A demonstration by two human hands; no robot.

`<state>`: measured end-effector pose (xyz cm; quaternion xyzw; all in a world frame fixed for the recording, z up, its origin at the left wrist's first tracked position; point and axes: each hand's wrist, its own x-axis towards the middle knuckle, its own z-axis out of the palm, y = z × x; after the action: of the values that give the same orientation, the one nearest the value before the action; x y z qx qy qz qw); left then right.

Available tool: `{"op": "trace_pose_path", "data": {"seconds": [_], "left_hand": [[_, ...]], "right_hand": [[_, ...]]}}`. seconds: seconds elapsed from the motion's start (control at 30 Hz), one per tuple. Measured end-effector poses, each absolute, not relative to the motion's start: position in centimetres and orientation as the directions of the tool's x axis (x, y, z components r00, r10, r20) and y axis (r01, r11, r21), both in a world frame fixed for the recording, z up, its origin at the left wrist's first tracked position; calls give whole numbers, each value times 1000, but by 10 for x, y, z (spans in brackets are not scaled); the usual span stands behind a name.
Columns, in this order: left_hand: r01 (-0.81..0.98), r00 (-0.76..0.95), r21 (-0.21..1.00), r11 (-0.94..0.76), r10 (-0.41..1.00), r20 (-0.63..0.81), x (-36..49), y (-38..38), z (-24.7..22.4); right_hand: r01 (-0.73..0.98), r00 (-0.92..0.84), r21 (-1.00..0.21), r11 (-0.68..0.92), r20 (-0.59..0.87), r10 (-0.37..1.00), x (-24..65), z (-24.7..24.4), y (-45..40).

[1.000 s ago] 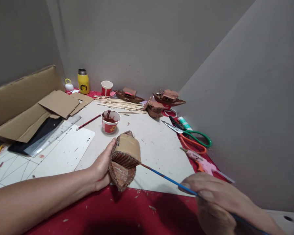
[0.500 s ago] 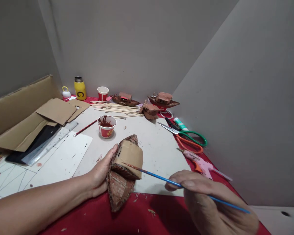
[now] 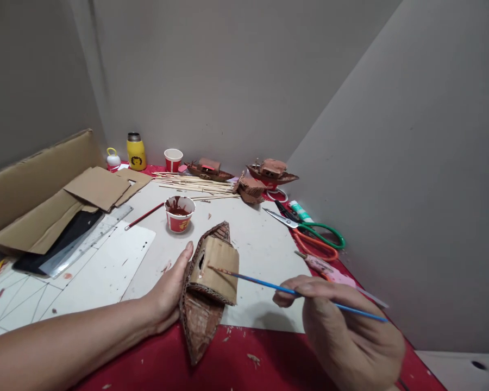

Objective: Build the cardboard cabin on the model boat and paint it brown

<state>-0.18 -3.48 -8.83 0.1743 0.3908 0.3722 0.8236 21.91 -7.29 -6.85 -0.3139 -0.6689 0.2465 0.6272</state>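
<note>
The model boat [image 3: 207, 296] sits against the left grip [image 3: 167, 298], just right of its palm, with the thumb along the boat's left edge and the other fingers mostly hidden behind the hull. That grip is clamped on the boat's left side. One pointed end aims toward the person, over the red cloth [image 3: 155, 361]; the other points away across the white sheet [image 3: 261, 255] on the tabletop. Whether the hull rests on anything beneath, I cannot tell. The roof [image 3: 224, 260] is bare tan cardboard, with a dark hole at its left

The right grip [image 3: 342, 320] is well apart from the boat, to its right, thumb and fingertips pinched together on the blue paintbrush [image 3: 264, 283]. The brush's brown tip reaches leftward to the roof, near the hole. Beyond the boat stands the paint cup [image 3: 179, 221], brown paint inside, with thin sticks [image 3: 204, 185] farther back
</note>
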Motion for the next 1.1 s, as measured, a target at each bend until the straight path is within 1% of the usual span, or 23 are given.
{"op": "trace_pose_path", "data": {"seconds": [0.07,0.17,0.33,0.4,0.5,0.57,0.63,0.73,0.77,0.9,0.93,1.07,1.1], "left_hand": [[-486,392,598,638,770,-503,-2,-34,-89],[-497,406,598,629,777,-481,-1,-34,-89],[-494,457,588,641,767,-452,0,-36,-89],[-490,468,586,646,761,-448,-1,-36,-89],[-493,472,577,651,758,-451,-1,-36,-89],[-497,468,576,649,759,-452,-1,-35,-89],[-496,467,581,645,762,-449,-1,-35,-89],[-496,467,592,635,770,-436,-1,-35,-90],[-497,467,593,634,771,-434,-1,-36,-91],[-488,465,579,654,756,-462,-1,-37,-90],[-488,462,580,653,757,-463,-1,-37,-90],[-504,444,598,623,781,-439,0,-36,-88],[-504,447,599,623,781,-437,0,-36,-89]], "right_hand": [[57,-35,-749,660,659,751,216,-66,-74],[42,-49,-758,651,650,759,215,-68,-72],[82,134,-782,618,623,770,221,-80,-62],[91,156,-797,597,604,782,221,-80,-61],[31,78,-812,583,583,809,217,-77,-63],[-10,26,-803,596,596,803,214,-75,-63],[5,55,-789,614,614,788,215,-75,-62],[70,159,-785,615,618,770,218,-77,-60],[74,158,-786,614,617,771,218,-77,-60],[23,21,-762,647,647,762,218,-76,-61],[25,23,-754,656,656,754,218,-77,-61],[100,187,-762,639,646,740,223,-82,-57],[110,203,-766,633,641,740,224,-82,-56]]}}
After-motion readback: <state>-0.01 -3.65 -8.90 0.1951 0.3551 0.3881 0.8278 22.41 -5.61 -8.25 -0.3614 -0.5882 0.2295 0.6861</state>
